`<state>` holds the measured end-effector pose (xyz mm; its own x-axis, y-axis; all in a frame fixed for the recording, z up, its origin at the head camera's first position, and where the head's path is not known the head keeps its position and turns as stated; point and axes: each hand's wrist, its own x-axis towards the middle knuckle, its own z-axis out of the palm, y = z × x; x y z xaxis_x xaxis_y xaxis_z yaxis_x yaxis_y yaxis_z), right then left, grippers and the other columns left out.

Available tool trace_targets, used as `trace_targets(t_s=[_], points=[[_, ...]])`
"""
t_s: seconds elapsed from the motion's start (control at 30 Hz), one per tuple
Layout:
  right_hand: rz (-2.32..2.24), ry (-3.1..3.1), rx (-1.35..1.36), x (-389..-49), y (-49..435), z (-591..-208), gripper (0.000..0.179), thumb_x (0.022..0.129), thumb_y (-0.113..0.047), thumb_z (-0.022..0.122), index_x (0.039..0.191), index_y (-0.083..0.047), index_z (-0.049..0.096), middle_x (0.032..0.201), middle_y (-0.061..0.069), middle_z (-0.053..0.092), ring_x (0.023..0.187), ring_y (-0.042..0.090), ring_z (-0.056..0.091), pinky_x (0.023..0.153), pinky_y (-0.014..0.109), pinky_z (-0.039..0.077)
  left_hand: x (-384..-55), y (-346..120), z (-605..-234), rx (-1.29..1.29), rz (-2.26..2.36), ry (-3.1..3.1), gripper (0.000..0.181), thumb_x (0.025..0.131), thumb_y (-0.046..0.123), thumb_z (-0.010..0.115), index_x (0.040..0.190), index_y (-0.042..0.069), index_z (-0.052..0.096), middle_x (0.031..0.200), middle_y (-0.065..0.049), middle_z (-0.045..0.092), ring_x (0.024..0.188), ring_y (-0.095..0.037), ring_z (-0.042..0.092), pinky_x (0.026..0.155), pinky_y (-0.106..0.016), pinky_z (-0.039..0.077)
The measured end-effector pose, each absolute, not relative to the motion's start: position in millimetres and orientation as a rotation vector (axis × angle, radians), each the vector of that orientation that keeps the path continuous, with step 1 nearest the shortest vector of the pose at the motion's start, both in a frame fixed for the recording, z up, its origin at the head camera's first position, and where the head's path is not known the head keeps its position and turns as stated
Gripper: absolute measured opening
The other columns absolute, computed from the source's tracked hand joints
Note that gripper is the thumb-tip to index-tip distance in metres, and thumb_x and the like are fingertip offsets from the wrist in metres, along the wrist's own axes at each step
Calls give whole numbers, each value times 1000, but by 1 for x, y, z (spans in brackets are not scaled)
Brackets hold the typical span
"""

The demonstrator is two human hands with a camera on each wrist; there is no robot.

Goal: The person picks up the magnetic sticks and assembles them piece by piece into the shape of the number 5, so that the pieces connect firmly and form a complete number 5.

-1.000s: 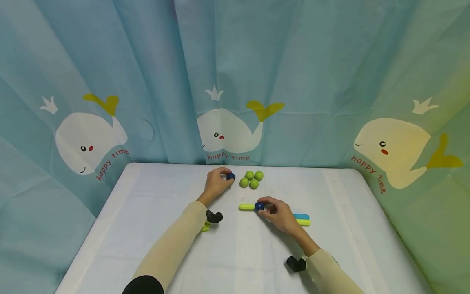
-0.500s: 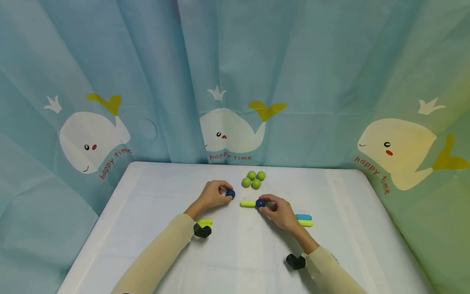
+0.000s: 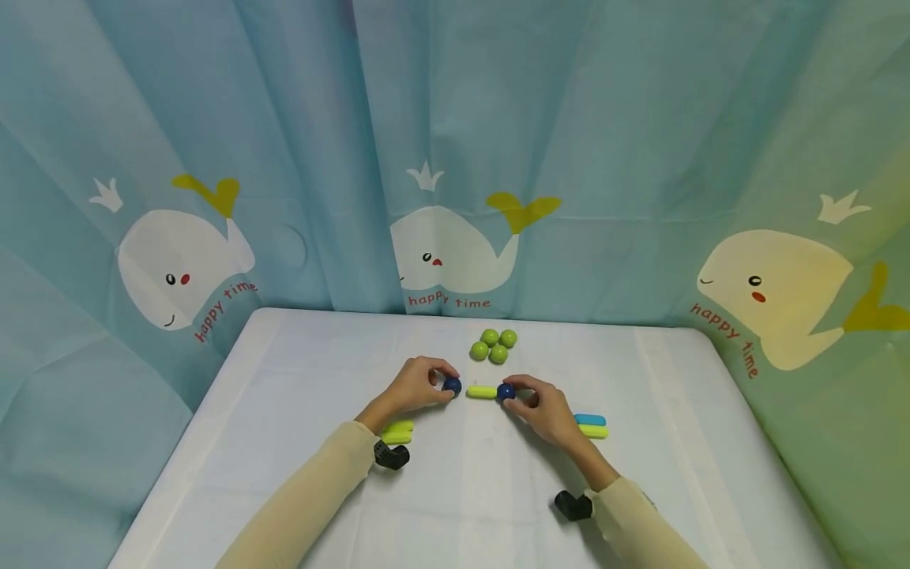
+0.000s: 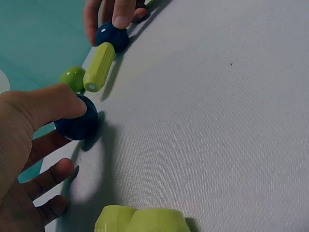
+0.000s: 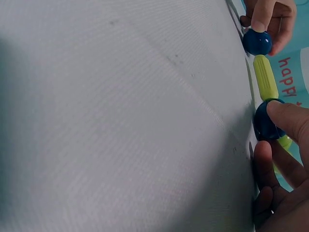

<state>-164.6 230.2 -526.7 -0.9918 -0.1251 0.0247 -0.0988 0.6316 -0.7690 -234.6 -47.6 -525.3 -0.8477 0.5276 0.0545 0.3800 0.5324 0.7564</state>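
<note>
My left hand pinches a dark blue ball between thumb and fingertips, just left of a short yellow-green rod. My right hand pinches a second dark blue ball, which sits on the right end of that rod. The rod is ribbed along its length and shows a small pale silvery spot on its free end. In the head view a narrow gap separates that free end from the left ball.
Several green balls cluster behind the hands. Yellow-green rods lie by the left wrist. A blue rod and a yellow-green rod lie beyond the right hand. A whale-print curtain hangs behind the white table.
My left hand has brought its blue ball from the table's back part toward me, then slightly right, close to the rod's free end. The right hand has barely moved.
</note>
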Motion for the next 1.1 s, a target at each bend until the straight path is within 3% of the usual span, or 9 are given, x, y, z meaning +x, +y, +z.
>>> trace_targets(t_s=[0.4,1.1], points=[[-1333,2798,-201,-165,230,-525,39,93,-13,77,130,-14,69,119,10,71,70,17,53,57,25,45,-232,-40,-525,836,1213,2572,26,84,15,84,109,16,78,101,5,72,81,-20,56,70,-25,42],[-1318,2812,-219,-165,232,-528,37,94,-15,76,131,-15,68,121,10,71,70,16,55,58,26,47,-231,-40,-524,827,1188,2558,28,85,16,84,113,14,78,106,4,72,83,-18,55,73,-25,43]])
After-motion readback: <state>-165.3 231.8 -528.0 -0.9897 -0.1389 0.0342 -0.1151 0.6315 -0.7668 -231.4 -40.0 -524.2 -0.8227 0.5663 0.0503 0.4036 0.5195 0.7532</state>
